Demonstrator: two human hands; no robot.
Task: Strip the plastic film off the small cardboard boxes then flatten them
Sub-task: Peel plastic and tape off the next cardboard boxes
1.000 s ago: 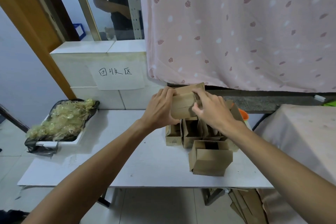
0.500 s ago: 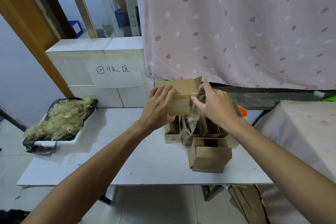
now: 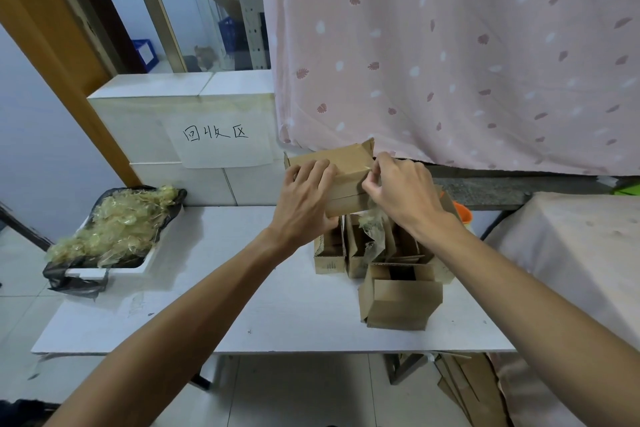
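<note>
A small brown cardboard box (image 3: 346,166) is held up above the white table (image 3: 214,319). My left hand (image 3: 304,198) grips its left side with fingers curled over the top. My right hand (image 3: 398,191) pinches clear plastic film (image 3: 372,236) at the box's right edge, and a crumpled strip of it hangs down below the box. Under the hands several more small cardboard boxes (image 3: 398,295) stand clustered on the table, some with open tops.
A black-lined tray piled with stripped yellowish film (image 3: 114,225) sits at the table's left end. A white tiled block with a handwritten paper sign (image 3: 221,139) stands behind. A pink curtain (image 3: 467,62) hangs at the back, a cloth-covered surface (image 3: 571,239) is right, flattened cardboard (image 3: 467,388) lies under the table.
The box has been lifted higher and turned. My right hand has peeled film off its right side, so a strip now dangles below.
</note>
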